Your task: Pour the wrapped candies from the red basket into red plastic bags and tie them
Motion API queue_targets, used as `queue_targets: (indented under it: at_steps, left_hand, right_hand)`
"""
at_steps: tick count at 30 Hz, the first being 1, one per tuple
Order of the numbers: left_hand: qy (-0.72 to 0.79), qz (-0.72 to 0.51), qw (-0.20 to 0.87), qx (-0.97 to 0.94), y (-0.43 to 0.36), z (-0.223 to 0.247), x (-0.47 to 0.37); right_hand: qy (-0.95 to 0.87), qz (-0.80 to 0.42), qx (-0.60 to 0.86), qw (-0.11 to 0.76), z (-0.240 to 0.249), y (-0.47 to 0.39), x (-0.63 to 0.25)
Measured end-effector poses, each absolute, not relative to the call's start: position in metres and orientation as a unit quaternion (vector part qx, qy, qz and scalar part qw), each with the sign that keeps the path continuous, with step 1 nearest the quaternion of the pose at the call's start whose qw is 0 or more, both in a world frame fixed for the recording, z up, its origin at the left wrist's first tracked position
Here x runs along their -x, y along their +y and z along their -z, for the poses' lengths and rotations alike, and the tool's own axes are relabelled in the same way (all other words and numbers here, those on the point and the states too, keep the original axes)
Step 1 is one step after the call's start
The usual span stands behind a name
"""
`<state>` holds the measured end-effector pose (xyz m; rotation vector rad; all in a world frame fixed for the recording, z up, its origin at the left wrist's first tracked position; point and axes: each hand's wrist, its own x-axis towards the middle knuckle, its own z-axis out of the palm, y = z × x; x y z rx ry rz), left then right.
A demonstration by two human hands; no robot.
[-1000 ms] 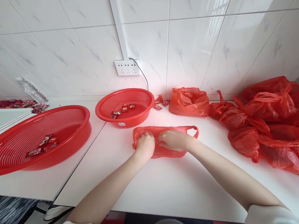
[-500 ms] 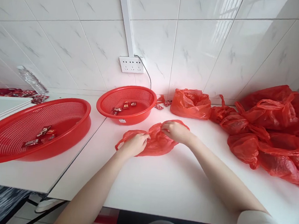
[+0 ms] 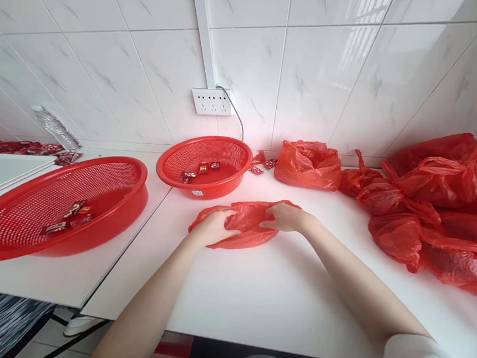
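A thin red plastic bag (image 3: 250,233) lies on the white table in front of me, its mouth spread wide. At its left side, my left hand (image 3: 214,228) rests over the rim with thumb and fingers apart. Facing it, my right hand (image 3: 286,216) reaches over the right rim, its thumb also held away from the fingers. Both hands touch the bag, and some fingertips are hidden in its folds. Behind the bag stands a round red plastic basket (image 3: 225,186) holding several small wrapped packets (image 3: 203,168).
A larger red basket (image 3: 137,192) with a few packets is on the left. Near the wall sits an upright red bag (image 3: 306,165); several filled red bags (image 3: 439,219) are heaped at right. White trays (image 3: 9,173) and a clear plastic bottle (image 3: 57,128) lie far left.
My fingers were pinched at the bag's edges and have spread apart. The bag's mouth is wider and its rim lies lower. The view has shifted slightly.
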<state>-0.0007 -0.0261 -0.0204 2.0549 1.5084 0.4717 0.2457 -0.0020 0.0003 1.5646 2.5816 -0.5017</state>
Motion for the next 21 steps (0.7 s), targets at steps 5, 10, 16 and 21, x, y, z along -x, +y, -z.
queue_targets:
  at_steps: [5,10,16,21]
  left_hand:
    - [0.468,-0.449,0.573,-0.500,-0.019,0.006,0.002]
    - [0.421,-0.530,0.712,-0.187,-0.005,-0.002,0.025]
    - [0.412,-0.614,0.660,-0.132,0.005,-0.004,0.037]
    - [0.404,-0.611,0.662,-0.159,0.014,0.009,0.033]
  right_hand:
    - [0.849,0.139,-0.511,-0.002,-0.016,-0.013,-0.244]
    - [0.885,0.126,-0.446,-0.049,-0.016,-0.017,-0.238]
    - [0.922,0.143,-0.337,-0.126,-0.018,-0.022,-0.231]
    - [0.902,0.269,-0.235,-0.243,-0.062,-0.028,-0.217]
